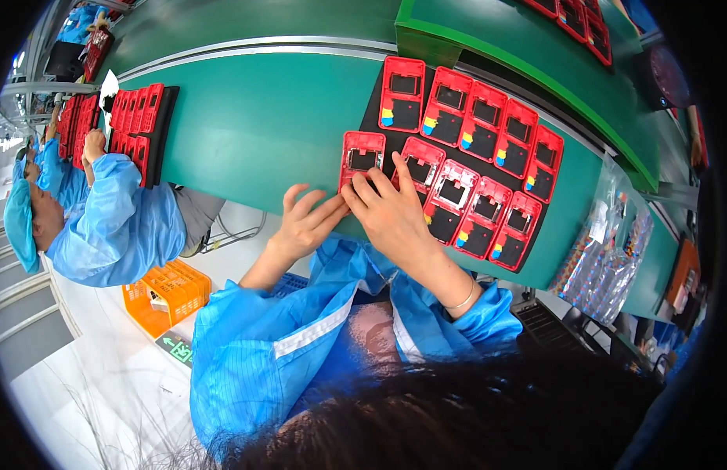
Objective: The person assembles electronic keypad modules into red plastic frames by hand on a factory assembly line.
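A red plastic case with a dark rectangular window lies at the left edge of a black mat, its lower end hidden beneath my fingers. My right hand bends over that lower end, fingertips pressed on it and one finger stretched upward beside it. From the left, my left hand meets the lower left corner with its fingertips pinched, the other fingers raised. What lies between the fingertips is too hidden to make out. To the right, similar red cases stand in two rows, many with yellow and blue tabs.
The cases rest on a black mat on a green bench. Clear plastic bags hang over the right edge. A green-edged ledge runs behind. At left, a co-worker in blue handles red cases; an orange crate is on the floor.
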Action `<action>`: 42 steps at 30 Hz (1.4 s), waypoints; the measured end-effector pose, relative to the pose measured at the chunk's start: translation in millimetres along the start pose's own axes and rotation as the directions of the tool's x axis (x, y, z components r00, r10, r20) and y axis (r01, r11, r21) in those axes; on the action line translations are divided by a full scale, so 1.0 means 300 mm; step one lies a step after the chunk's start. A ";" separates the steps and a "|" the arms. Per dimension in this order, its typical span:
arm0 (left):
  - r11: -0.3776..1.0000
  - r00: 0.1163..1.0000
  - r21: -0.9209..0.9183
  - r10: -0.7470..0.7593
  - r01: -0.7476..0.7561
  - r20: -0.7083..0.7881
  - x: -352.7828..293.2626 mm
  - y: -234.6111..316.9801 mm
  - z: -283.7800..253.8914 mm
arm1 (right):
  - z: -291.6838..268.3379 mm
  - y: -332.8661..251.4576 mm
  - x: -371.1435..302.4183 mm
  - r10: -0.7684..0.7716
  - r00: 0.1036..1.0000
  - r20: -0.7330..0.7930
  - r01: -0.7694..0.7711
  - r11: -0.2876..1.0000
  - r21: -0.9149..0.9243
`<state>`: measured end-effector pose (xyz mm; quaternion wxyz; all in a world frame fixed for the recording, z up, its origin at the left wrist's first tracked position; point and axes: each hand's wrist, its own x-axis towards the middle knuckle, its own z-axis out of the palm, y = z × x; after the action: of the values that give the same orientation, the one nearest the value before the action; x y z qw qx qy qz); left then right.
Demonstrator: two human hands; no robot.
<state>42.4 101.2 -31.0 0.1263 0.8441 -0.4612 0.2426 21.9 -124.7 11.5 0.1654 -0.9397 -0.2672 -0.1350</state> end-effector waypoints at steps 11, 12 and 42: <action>0.984 0.993 -0.178 -0.049 0.029 -0.110 -0.008 -0.002 0.033 | 0.019 0.042 -0.004 -0.147 0.989 0.009 0.147 0.989 0.017; 0.978 0.993 -0.206 -0.038 0.014 -0.114 0.001 -0.006 0.031 | 0.016 0.038 -0.001 -0.146 0.989 0.011 0.146 0.989 0.019; 0.991 0.974 -0.075 -0.098 0.115 0.205 0.026 0.048 -0.019 | 0.020 -0.043 -0.108 -0.057 0.998 -0.034 0.054 0.996 -0.073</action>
<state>32.2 90.2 -22.3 0.1283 0.8815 -0.4358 0.1289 -10.8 -126.8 -2.1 0.1324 -0.9346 -0.2853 -0.1659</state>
